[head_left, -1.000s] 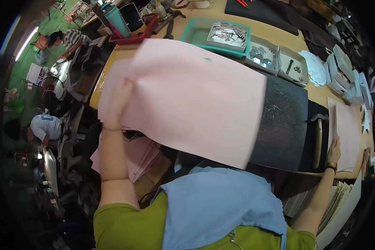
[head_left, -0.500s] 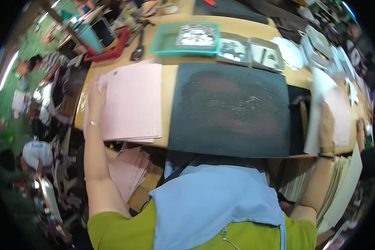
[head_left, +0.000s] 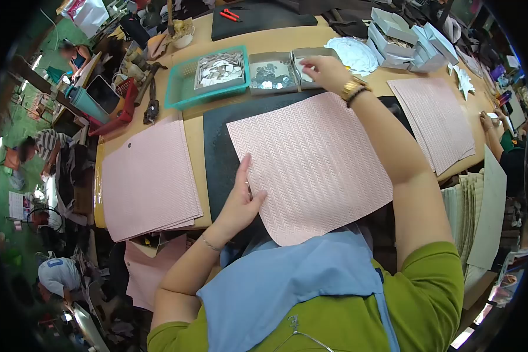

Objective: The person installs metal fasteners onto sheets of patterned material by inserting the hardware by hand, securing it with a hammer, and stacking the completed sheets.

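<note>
A pink sheet with a woven zigzag texture (head_left: 314,170) lies across the dark mat (head_left: 217,152), its near edge reaching over my lap. My left hand (head_left: 240,202) holds its left edge, thumb on top; a small dark metallic piece shows between thumb and index finger. My right hand (head_left: 330,75) is over the right-hand small box (head_left: 320,53), fingers bent together; what they hold, if anything, is too small to make out. Beside it, another small box (head_left: 274,71) contains shiny round pieces.
A teal basket (head_left: 175,88) holds a tray of small pale pieces (head_left: 219,69). Pink sheets are stacked at left (head_left: 149,179) and right (head_left: 434,120). A hammer (head_left: 152,97), red-handled tool (head_left: 230,15) and white boxes (head_left: 393,44) lie farther back. Another person's hand (head_left: 490,124) is at right.
The pink sheet my right hand was lifting at the right now lies on the mat. My right hand has moved to the small box, my left from the left stack to the sheet's edge.
</note>
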### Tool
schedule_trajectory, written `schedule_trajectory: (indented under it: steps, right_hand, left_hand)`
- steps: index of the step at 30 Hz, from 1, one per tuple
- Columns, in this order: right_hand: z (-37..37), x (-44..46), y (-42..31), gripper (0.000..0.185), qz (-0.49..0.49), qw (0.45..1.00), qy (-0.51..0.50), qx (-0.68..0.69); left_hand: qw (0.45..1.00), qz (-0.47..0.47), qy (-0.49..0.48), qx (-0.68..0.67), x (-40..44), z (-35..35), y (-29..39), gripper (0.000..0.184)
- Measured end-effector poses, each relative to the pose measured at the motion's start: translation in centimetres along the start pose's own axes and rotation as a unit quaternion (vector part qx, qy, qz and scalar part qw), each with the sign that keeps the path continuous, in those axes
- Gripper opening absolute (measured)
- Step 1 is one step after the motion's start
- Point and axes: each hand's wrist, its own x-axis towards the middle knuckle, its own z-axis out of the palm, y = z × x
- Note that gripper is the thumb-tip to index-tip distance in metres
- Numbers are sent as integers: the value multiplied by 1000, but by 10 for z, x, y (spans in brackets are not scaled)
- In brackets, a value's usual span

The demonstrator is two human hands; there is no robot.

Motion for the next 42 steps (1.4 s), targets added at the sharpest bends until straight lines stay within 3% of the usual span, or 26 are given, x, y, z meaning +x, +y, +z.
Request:
schedule_trajectory:
  steps: [3,6,9,10,12,16,19,22,23,25,28,31,33,36,40,42]
  right_hand:
    - [25,27,-15,27,-17,997,-32,-65]
    - [15,42,-18,28,74,991,-11,-107]
    - [27,58,45,29,136,967,-47,-212]
    - [23,52,46,29,127,959,-92,-238]
    - [11,39,47,29,109,934,-180,-290]
    - [16,33,52,26,108,958,-98,-248]
    - [18,33,62,23,97,964,-90,-232]
    - [19,30,73,20,86,983,14,-162]
    - [16,26,72,20,78,987,43,-135]
    - [15,17,77,23,85,991,93,-45]
    - [9,-3,57,24,63,981,154,99]
    - [14,-41,-8,21,-12,977,121,176]
    - [26,-73,-50,19,-41,964,71,253]
    - [37,-102,-77,20,-81,970,40,226]
    - [42,-112,-84,21,-83,965,58,241]
    - [48,-114,-87,23,-43,943,54,324]
  left_hand:
    - [996,34,-17,78,5,-12,4,78]
    - [988,60,0,141,4,-50,12,73]
    - [997,-75,-14,18,-5,-86,15,71]
    - [993,-74,7,87,-8,-91,10,68]
    - [990,-105,2,90,-14,-92,9,64]
    - [993,-97,6,68,-20,-89,11,56]
    - [986,-129,2,109,-22,-96,17,54]
    - [987,-99,19,124,-21,-102,12,54]
    - [962,-34,57,266,-19,-102,12,51]
    - [837,96,130,523,-8,-92,27,46]
    - [876,182,141,424,25,-76,39,38]
    - [961,108,81,241,67,-48,31,35]
    - [987,77,80,114,94,-19,21,33]
    - [991,36,68,-113,115,14,12,31]
    - [985,35,54,-158,126,15,-9,28]
    - [980,3,63,-191,125,13,-11,26]
